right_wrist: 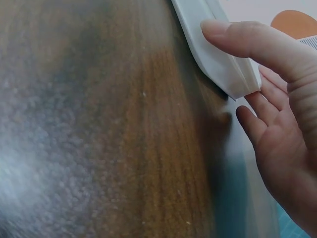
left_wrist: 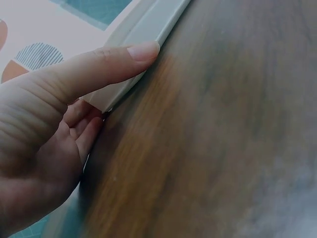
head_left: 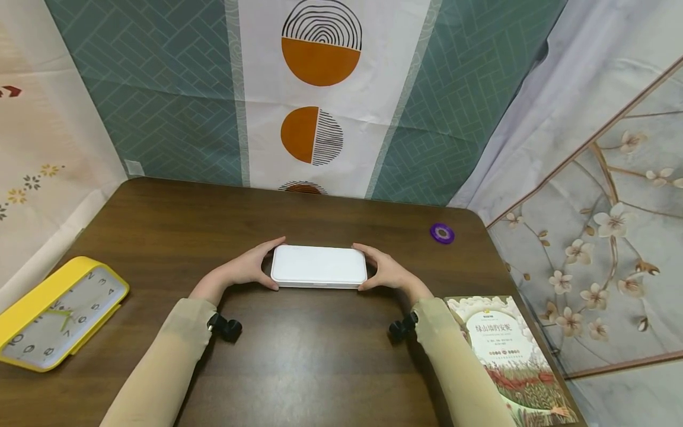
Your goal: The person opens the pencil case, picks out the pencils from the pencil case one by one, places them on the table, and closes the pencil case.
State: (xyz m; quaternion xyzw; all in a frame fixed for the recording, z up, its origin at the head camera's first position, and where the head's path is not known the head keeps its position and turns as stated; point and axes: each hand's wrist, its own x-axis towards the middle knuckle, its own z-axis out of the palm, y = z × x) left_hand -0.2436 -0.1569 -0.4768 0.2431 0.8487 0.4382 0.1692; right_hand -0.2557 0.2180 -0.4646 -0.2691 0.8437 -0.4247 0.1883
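In the head view, the writing that reads clearest is on the book [head_left: 504,350] at the near right of the counter [head_left: 315,367]: the large title 绿山墙的安妮, with smaller lines below it too small to make out. The right sleeve [head_left: 459,362] covers part of its left edge. At the near left, the yellow clock [head_left: 64,320] lies with its face up, numerals such as 3, 4, 5, 7 and 8 legible around yellow-green pointers. A purple disc [head_left: 442,233] lies at the far right.

The white box [head_left: 319,265] sits at the middle of the counter, lengthwise from left to right, its top closed over whatever it holds. The left hand [head_left: 242,270] grasps its left end and the right hand [head_left: 388,270] its right end, each grip with the thumb on the near side and fingers toward the far side.

In the left wrist view, the left thumb [left_wrist: 116,64] presses the box's near wall, other fingers bent at its end.

In the right wrist view, the right thumb [right_wrist: 247,39] lies on that same pale wall, the fingers behind the corner; whether the box touches the counter cannot be told.
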